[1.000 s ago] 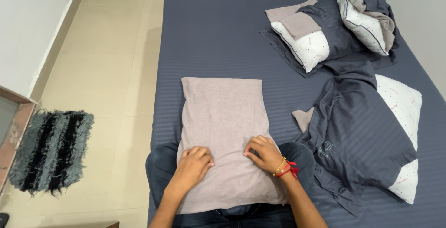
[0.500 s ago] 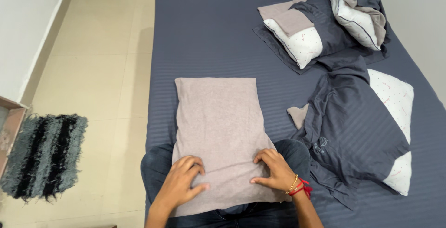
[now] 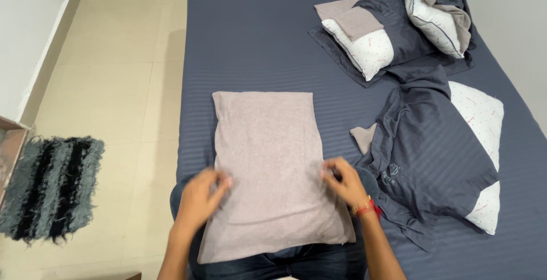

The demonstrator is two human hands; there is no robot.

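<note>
A folded, pinkish-grey towel (image 3: 265, 160) lies flat on the dark blue striped bed sheet (image 3: 256, 40), its near end draped over my lap. My left hand (image 3: 200, 195) is at the towel's left edge with its fingers curled onto the cloth. At the right edge, my right hand (image 3: 343, 182), which wears a red and gold bangle, pinches the cloth. Both hands are slightly blurred.
A white pillow half inside a dark blue cover (image 3: 439, 149) lies right of the towel. Another pillow (image 3: 364, 40) with a small folded cloth on it and a heap of bedding (image 3: 436, 6) sit at the back right. A shaggy grey-black rug (image 3: 51, 186) lies on the tiled floor.
Both hands have slid apart from the towel's lower middle to its left and right edges. The view has shifted a little.
</note>
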